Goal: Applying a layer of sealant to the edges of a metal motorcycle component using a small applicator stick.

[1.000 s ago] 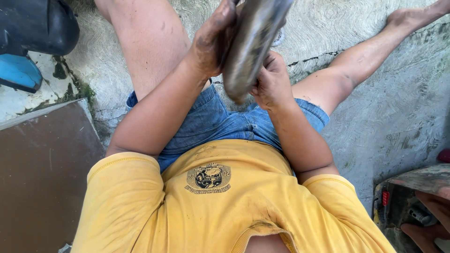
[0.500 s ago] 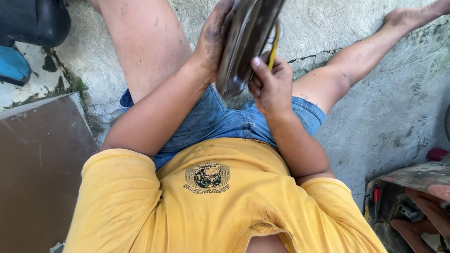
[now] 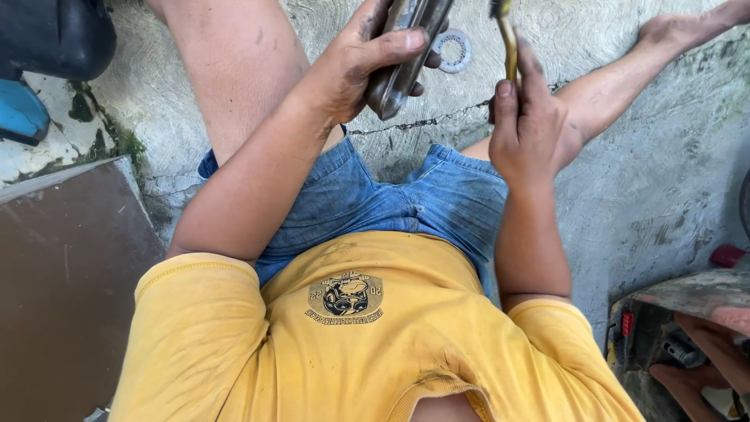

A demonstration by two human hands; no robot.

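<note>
**Metal part in the left hand, yellow-handled tool in the right**

Metal, dull grey and grimy, is what we grip in our left hand (image 3: 367, 62): a flat, elongated metal part (image 3: 406, 47) with the thumb laid across its face and the fingers wrapped behind it. Its long axis tilts from lower left up to the right, and its upper end runs out of the top of the view. Just to the right of the metal part, apart from it, our right hand (image 3: 531, 133) is closed around a thin yellow-handled tool (image 3: 506, 39) held nearly upright; its working tip is cut off by the frame edge, so we cannot tell what kind of tool it is. The left hand alone touches the metal part; the right hand stays close beside it at about the same height.

Beyond the metal part, between it and the tool, a flat metal washer (image 3: 451, 50) lies on the rough concrete floor (image 3: 656, 180), which is cracked and swirled. Below the metal part we see blue denim shorts (image 3: 367, 195) and a yellow shirt (image 3: 367, 344). Both hands look smeared with dark grease.
</note>
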